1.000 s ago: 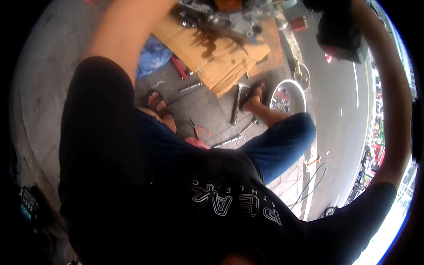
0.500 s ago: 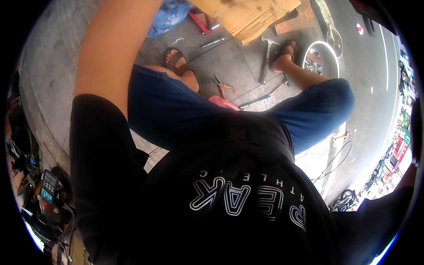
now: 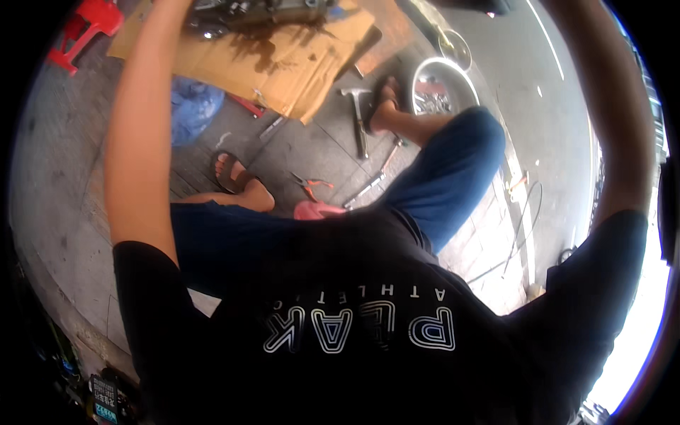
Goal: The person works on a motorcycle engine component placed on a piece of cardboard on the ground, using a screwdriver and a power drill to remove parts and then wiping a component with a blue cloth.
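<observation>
Both bare forearms reach up past the top edge, so my left hand and my right hand are out of view. Near the upper end of my left arm, a dark, greasy metal machine part lies on a flattened cardboard sheet marked with oil stains. Toward my right arm, a blurred dark object is cut off by the top edge; its kind is unclear. On the paving between my feet are a hammer, pliers with orange handles and a long-handled metal wrench.
A round metal basin with small metal parts stands beside my right foot. A blue plastic bag lies left of the cardboard, a red stool farther left. A pink seat shows beneath me. A cable lies right of my knee.
The view has swung, bringing the machine part, the red stool and more of the cardboard into sight. My right arm now stretches forward into the upper right. The tools lie as before.
</observation>
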